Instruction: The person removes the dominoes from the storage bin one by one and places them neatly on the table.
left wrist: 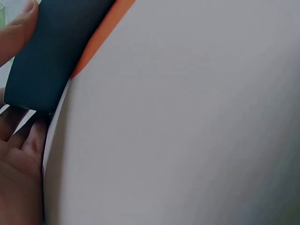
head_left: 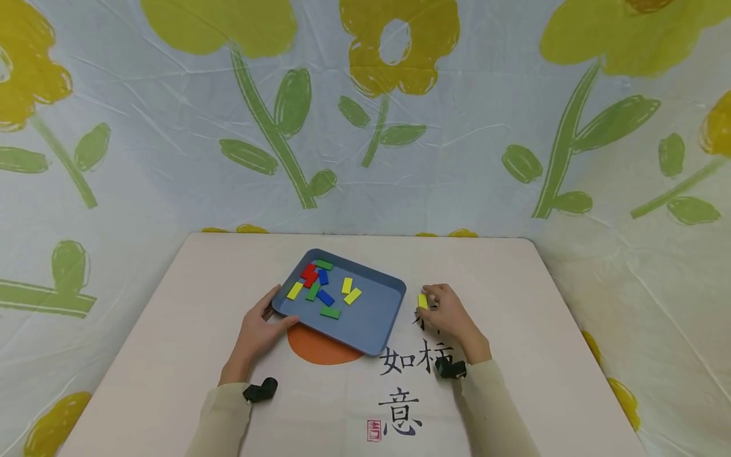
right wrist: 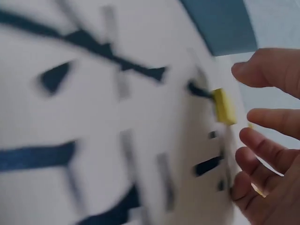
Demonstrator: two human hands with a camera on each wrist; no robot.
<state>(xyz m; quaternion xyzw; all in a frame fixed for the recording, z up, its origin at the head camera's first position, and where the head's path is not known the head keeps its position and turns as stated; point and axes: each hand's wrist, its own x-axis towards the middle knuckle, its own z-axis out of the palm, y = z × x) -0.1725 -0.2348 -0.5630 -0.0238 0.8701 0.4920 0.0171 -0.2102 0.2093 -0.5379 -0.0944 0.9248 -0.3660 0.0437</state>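
My left hand grips the near left corner of a blue-grey tray. In the left wrist view its thumb lies against the tray's outer wall, with other fingers under the edge. Right of the tray, a small yellow block is on the table. My right hand is around this block, thumb and fingers spread. The right wrist view has the yellow block just past the fingertips, with a gap showing. Inside the tray are red blocks, blue blocks, green blocks and yellow blocks.
A pale mat covers the table, printed with black characters, a red seal and an orange disc partly under the tray. Behind stands a cloth backdrop with yellow flowers.
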